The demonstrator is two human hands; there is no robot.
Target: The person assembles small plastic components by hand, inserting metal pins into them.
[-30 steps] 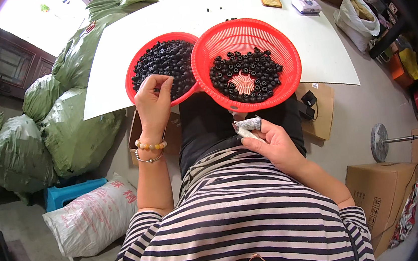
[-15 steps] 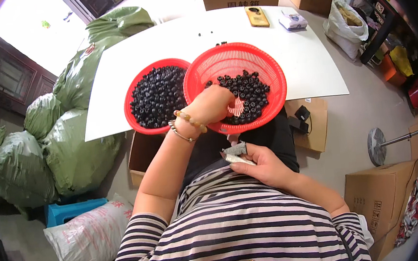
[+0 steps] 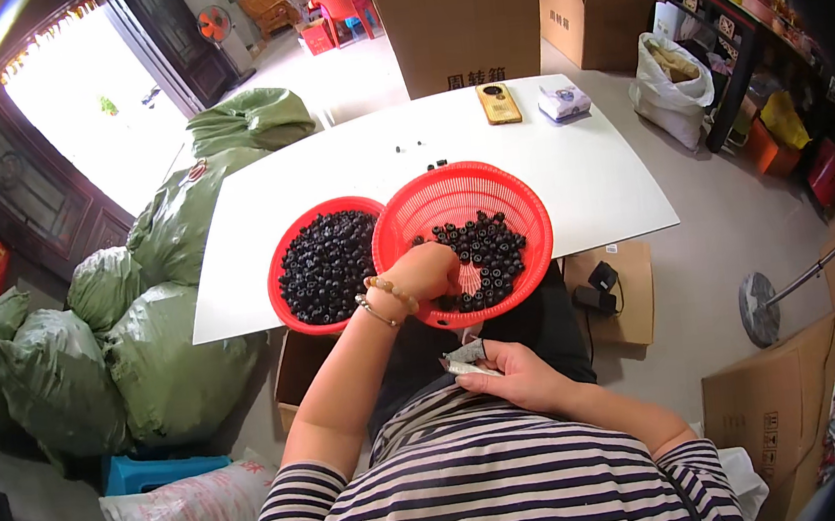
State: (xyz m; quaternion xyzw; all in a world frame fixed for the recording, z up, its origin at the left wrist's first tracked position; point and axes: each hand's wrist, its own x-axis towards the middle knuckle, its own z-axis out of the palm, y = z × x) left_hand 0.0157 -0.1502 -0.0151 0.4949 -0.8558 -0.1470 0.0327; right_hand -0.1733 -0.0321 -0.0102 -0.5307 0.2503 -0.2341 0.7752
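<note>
My left hand reaches over the near rim of a red slotted plastic basket. Its fingers curl down beside small black ring-like parts spread over the basket floor; what they pinch is hidden by the hand. Left of it, a second red basket is heaped with similar black pieces. Close to my lap, my right hand is closed, thumb against fingers that have grey and white wrapping around them. Anything small held between those fingertips cannot be made out.
Both baskets rest at the near edge of a white table. On it lie a yellow phone, a tissue pack and a few loose black bits. Green sacks crowd the left; cardboard boxes stand behind and right.
The view has tilted up, so the table sits lower and more of the room's far end shows. My left hand stays in the right basket; my right hand keeps its closed pose.
</note>
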